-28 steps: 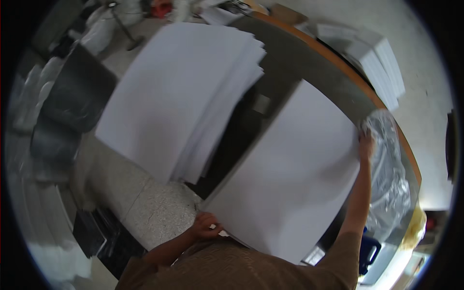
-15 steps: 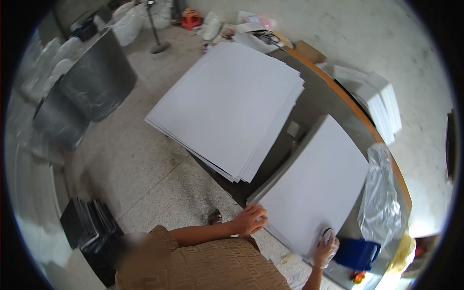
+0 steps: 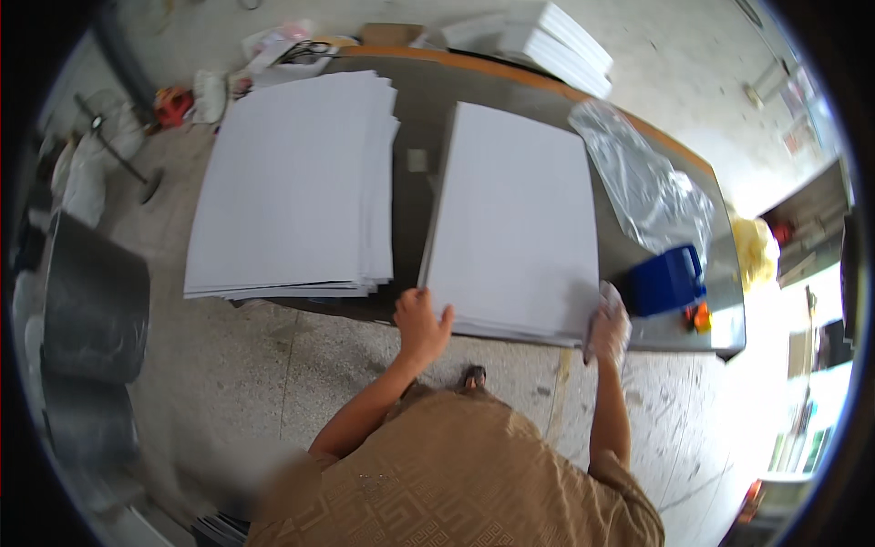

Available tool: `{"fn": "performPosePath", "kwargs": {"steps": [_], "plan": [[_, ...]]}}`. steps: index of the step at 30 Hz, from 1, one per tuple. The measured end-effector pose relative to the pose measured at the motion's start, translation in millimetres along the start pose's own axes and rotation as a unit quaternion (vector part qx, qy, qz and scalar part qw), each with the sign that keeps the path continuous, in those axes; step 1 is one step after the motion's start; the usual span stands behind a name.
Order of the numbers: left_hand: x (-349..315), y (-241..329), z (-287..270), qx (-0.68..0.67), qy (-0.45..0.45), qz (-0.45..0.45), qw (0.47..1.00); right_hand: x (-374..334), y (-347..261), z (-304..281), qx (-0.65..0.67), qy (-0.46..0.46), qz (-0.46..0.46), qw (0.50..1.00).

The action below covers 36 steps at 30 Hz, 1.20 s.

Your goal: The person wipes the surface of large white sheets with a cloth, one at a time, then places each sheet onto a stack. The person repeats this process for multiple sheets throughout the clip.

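A neat stack of large white sheets [image 3: 515,219] lies on the right part of the dark table in front of me. My left hand [image 3: 423,326] is at its near left corner, thumb apart from the fingers, touching the edge. At the near right corner is my right hand [image 3: 608,328], in a thin see-through glove. Its fingers are closed along the side of the stack, around a small dark thing that is mostly hidden. To the left lies a second, less even stack of white sheets [image 3: 287,187], slightly overhanging the near table edge.
Right of my right hand stands a blue plastic jug [image 3: 667,281], with a small orange object [image 3: 701,318] beside it. Clear plastic wrap [image 3: 643,178] lies behind. White blocks [image 3: 556,50] lean beyond the table's orange far edge [image 3: 474,62]. Grey rolls [image 3: 96,301] stand on the floor at left.
My view has swung right and squared up with the table. My right hand has slid off the top of the sheets to their near right edge. The left stays near the corner.
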<state>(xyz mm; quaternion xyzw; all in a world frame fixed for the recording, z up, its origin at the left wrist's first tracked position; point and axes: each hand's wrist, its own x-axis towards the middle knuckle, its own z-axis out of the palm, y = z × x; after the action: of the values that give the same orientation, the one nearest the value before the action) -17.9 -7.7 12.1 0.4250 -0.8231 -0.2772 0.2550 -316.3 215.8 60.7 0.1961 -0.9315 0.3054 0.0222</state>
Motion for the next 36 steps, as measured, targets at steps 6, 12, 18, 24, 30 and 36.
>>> {"fn": "performPosePath", "kwargs": {"steps": [6, 12, 18, 24, 30, 36], "plan": [[31.4, -7.5, -7.9, -0.138, -0.105, -0.114, 0.978, -14.5, -11.5, 6.6, -0.042, 0.024, -0.126, 0.991], [26.3, 45.2, -22.7, -0.626, 0.053, -0.275, 0.728, -15.1, 9.2, 15.4, -0.019, 0.042, -0.133, 0.99], [-0.9, 100.3, 44.2, -0.642, -0.078, -0.211, 0.733, -12.8, 19.4, 24.7, 0.005, 0.046, -0.12, 0.992], [14.2, 125.8, 9.4, -0.641, -0.026, -0.169, 0.748, -8.1, 47.3, 12.8, 0.12, 0.107, -0.093, 0.983], [31.9, 22.8, -136.3, -0.658, 0.119, -0.132, 0.732, -9.2, 76.6, -7.5, 0.165, 0.103, -0.025, 0.981], [49.2, -130.3, -259.4, -0.587, 0.197, -0.137, 0.773, -19.2, 80.7, 2.7, 0.21, 0.086, -0.024, 0.974]]}}
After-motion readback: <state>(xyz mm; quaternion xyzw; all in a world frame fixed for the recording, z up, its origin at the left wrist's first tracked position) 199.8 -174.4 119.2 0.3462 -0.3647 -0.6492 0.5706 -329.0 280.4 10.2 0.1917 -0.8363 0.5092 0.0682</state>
